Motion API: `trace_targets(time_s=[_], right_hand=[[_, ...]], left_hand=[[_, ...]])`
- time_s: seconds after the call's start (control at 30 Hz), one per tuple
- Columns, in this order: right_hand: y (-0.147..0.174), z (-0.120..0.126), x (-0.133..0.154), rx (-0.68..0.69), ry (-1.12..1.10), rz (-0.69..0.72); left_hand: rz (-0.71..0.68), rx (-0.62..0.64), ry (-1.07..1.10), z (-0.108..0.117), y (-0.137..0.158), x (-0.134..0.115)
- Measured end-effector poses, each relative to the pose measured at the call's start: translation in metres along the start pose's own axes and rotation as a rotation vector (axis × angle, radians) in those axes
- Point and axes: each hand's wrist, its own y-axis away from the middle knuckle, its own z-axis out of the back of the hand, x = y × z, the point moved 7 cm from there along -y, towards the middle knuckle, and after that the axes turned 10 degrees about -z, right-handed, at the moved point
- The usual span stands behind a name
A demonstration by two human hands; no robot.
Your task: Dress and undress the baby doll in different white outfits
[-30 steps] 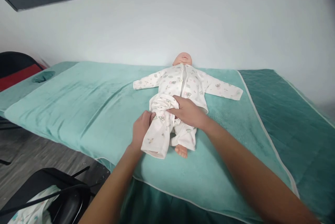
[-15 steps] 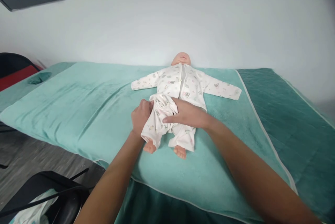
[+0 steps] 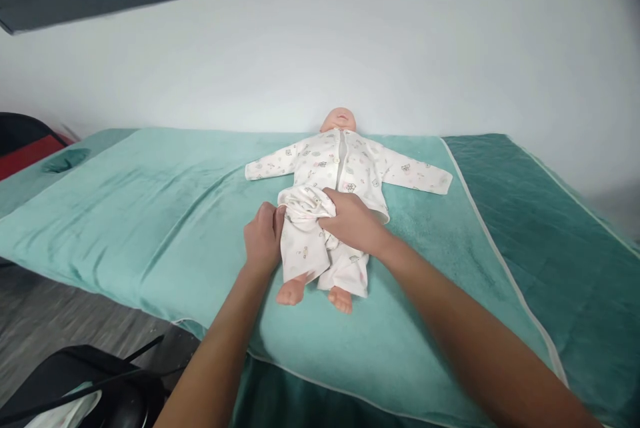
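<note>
A baby doll (image 3: 339,119) lies on its back, head toward the wall and both feet toward me. It wears a white patterned jacket (image 3: 320,160) with the sleeves spread wide. White patterned trousers (image 3: 304,251) cover its legs, their waistband bunched up at the hips. My left hand (image 3: 263,235) is closed on the waistband's left edge. Across the middle, my right hand (image 3: 353,218) pinches the bunched waistband between thumb and fingers. Both bare feet of the doll stick out below the trouser cuffs.
A light green cover (image 3: 190,215) is spread over the bed, with a darker green cover (image 3: 550,215) at the right. The white wall (image 3: 300,48) rises behind. At the lower left stands a black chair (image 3: 85,375) with a white cloth on it.
The waistband is stretched tighter between my hands, and the left trouser leg hangs straighter and shows more of the foot. My left hand has shifted slightly left. The camera view has shifted a little.
</note>
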Motion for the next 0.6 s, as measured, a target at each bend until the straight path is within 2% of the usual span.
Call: trace_targets(time_s=[0.13,0.27,0.37,0.43,0.5,0.57,0.6], right_hand=[[0.002,-0.002,0.003,0.129,0.010,0.050],[0.008,-0.003,0.007,0.243,0.036,0.073],[0.013,0.003,0.011,0.223,-0.015,0.103],[0.013,0.018,0.010,0.070,-0.077,0.124],[0.013,0.041,0.004,-0.201,-0.096,0.125],[0.013,0.057,-0.007,-0.445,0.001,0.087],[0.011,0.060,-0.012,-0.507,0.089,0.055]], left_hand=[[0.010,-0.002,0.155,-0.001,-0.007,0.006],[0.140,-0.039,0.544,-0.010,-0.026,0.019],[0.249,0.030,0.799,-0.025,-0.040,0.018],[0.274,0.065,0.877,-0.031,-0.045,0.014],[0.275,0.069,0.897,-0.030,-0.048,0.011],[0.266,0.098,0.872,-0.026,-0.049,0.008],[0.254,0.142,0.841,-0.025,-0.049,0.006]])
